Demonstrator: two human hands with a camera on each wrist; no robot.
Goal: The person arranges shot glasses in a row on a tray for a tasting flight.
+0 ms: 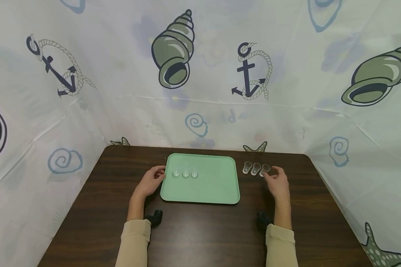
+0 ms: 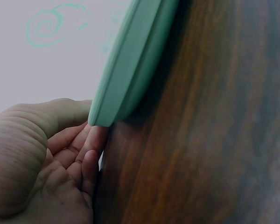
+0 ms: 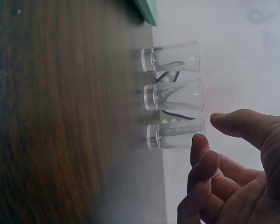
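Sleeves (image 1: 134, 243) at the bottom edge! Left of centre, the left hand (image 1: 151, 181) pinches the green tray (image 1: 217, 191); mid-frame, three tray glasses (image 1: 185, 173); right of centre, three desk glasses (image 1: 256, 169) in line, the right hand (image 1: 277, 183) at the last, fingers spread apart.

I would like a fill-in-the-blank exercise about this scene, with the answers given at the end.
1. The colour of the tray is ____.
2. On the table, to the right of the tray, stand ____ clear shot glasses.
3. In the head view, the left hand is at the tray's ____ edge.
4. Of those glasses, the right hand is nearest to the one ____ from the tray.

Missing words: green; three; left; farthest.
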